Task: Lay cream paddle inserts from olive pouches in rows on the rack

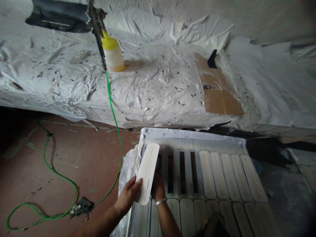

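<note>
From the head camera, the left hand [127, 196] is closed on the lower edge of a white paddle [147, 172], holding it tilted and steady. The right hand [158, 188] sits just behind the paddle, its grip hidden. The paddle is held over a white-painted radiator [207, 174].

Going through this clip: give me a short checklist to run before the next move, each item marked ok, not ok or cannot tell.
1. Panel in hand: ok, the left hand grips its edge, the right hand is behind it.
2. Hose off the radiator: ok, it lies on the floor to the left.
3. Plastic sheeting around the radiator: ok, it lines the top and left side.
4. Spray gun secure: cannot tell, its top is cut off by the frame.
5. Radiator paint dry: cannot tell.
</note>
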Motion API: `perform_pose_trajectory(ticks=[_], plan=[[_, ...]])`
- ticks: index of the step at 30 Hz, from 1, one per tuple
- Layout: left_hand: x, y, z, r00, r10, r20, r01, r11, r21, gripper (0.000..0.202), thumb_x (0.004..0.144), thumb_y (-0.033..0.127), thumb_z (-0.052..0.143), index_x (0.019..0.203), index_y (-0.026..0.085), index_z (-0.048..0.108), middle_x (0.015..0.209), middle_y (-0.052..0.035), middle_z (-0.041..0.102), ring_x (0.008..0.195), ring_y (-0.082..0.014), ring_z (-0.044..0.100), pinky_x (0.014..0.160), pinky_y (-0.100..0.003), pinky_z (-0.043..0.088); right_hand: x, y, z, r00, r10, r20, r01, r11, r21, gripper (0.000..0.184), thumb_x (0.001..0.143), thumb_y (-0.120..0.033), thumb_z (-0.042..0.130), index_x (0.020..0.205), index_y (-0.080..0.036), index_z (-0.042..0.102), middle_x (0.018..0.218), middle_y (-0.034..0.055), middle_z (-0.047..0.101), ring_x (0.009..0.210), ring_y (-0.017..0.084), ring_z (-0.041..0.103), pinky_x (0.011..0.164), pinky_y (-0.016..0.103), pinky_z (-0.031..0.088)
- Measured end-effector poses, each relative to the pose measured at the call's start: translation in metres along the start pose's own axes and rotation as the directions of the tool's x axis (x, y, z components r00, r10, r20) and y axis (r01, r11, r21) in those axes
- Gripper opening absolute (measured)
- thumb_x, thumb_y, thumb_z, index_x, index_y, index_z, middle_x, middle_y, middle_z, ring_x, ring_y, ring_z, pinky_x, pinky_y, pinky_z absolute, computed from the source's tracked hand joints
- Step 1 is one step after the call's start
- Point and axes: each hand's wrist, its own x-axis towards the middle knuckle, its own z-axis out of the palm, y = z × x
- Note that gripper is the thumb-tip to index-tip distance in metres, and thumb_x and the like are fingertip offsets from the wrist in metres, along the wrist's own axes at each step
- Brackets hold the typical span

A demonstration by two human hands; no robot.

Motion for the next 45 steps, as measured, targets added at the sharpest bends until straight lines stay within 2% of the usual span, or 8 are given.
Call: perform_pose_trajectory(ticks=[5,10,14,20,26,31,41,45], plan=[[0.027,-0.007,0.002,0.984,0.152,-0.097,-0.140,0.984,0.113,0.054,0.065,0.057,0.068,0.092,0.014,0.051,0.074,-0.0003,0.057,0.066,-0.0114,0.052,0.059,-0.020,0.042,0.022,-0.002,0.002,0.999,-0.032,-0.019,0.030,0.992,-0.126,0.042,0.085,-0.039,0.032,0.100,-0.016,0.063,0.105,0.0121,0.065,0.102,0.021,0.058,0.094,0.037,0.043],[0.027,-0.030,-0.010,0.934,0.261,-0.243,-0.182,0.935,0.306,0.058,0.065,0.067,0.060,0.084,0.014,0.051,0.071,-0.0016,0.052,0.066,-0.0131,0.047,0.057,-0.022,0.040,-0.008,0.011,0.007,0.999,0.021,0.043,0.001,0.888,-0.460,0.042,0.079,-0.015,0.038,0.113,-0.011,0.061,0.106,0.0182,0.062,0.101,0.027,0.059,0.088,0.041,0.046],[0.027,-0.032,-0.006,0.911,0.337,-0.237,-0.225,0.889,0.399,0.055,0.070,0.070,0.052,0.073,0.015,0.048,0.065,-0.0005,0.045,0.063,-0.0123,0.042,0.056,-0.022,0.038,-0.012,0.020,0.013,0.990,0.139,0.021,-0.116,0.892,-0.438,0.042,0.067,-0.001,0.041,0.099,-0.008,0.067,0.103,0.0224,0.064,0.098,0.030,0.062,0.083,0.041,0.048],[0.034,-0.024,0.012,0.941,0.293,-0.168,-0.185,0.864,0.468,0.059,0.067,0.074,0.048,0.073,0.015,0.050,0.062,-0.0011,0.047,0.059,-0.0136,0.042,0.052,-0.023,0.034,0.007,0.016,-0.012,0.976,0.198,0.091,-0.168,0.949,-0.268,0.032,0.078,-0.024,0.041,0.090,-0.017,0.069,0.083,0.0083,0.072,0.078,0.021,0.068,0.068,0.030,0.053],[0.045,-0.047,-0.010,0.912,0.409,-0.039,-0.260,0.648,0.715,0.039,0.080,0.051,0.046,0.062,0.017,0.045,0.066,-0.0023,0.044,0.064,-0.0144,0.040,0.061,-0.025,0.033,0.017,0.005,-0.026,0.975,0.173,0.140,-0.179,0.983,0.027,0.054,0.080,-0.060,0.036,0.095,-0.017,0.065,0.095,0.0107,0.069,0.088,0.020,0.065,0.068,0.029,0.052],[0.054,-0.021,-0.005,0.885,0.452,0.113,-0.379,0.557,0.739,0.024,0.081,0.037,0.046,0.072,0.016,0.053,0.080,-0.0071,0.054,0.074,-0.0168,0.049,0.070,-0.026,0.036,0.034,0.018,-0.019,0.977,0.171,0.124,-0.179,0.982,0.063,0.038,0.070,-0.048,0.053,0.089,-0.016,0.060,0.075,0.0052,0.067,0.071,0.019,0.064,0.060,0.030,0.051],[0.040,-0.033,-0.003,0.970,0.233,0.063,-0.201,0.636,0.745,0.020,0.082,0.028,0.043,0.087,0.012,0.055,0.071,-0.0053,0.058,0.065,-0.0146,0.051,0.061,-0.024,0.035,0.030,0.016,-0.024,0.990,0.128,0.065,-0.119,0.984,-0.131,0.027,0.071,-0.040,0.051,0.081,-0.017,0.063,0.074,0.0042,0.068,0.070,0.019,0.063,0.067,0.030,0.049],[0.056,-0.010,-0.001,0.953,0.283,0.107,-0.235,0.470,0.851,0.018,0.084,0.025,0.042,0.080,0.013,0.054,0.075,-0.0057,0.058,0.069,-0.0137,0.052,0.063,-0.023,0.036,0.035,0.013,-0.020,0.988,0.145,0.061,-0.127,0.964,-0.234,0.027,0.076,-0.035,0.049,0.088,-0.016,0.064,0.085,0.0064,0.070,0.080,0.018,0.065,0.074,0.028,0.049]])
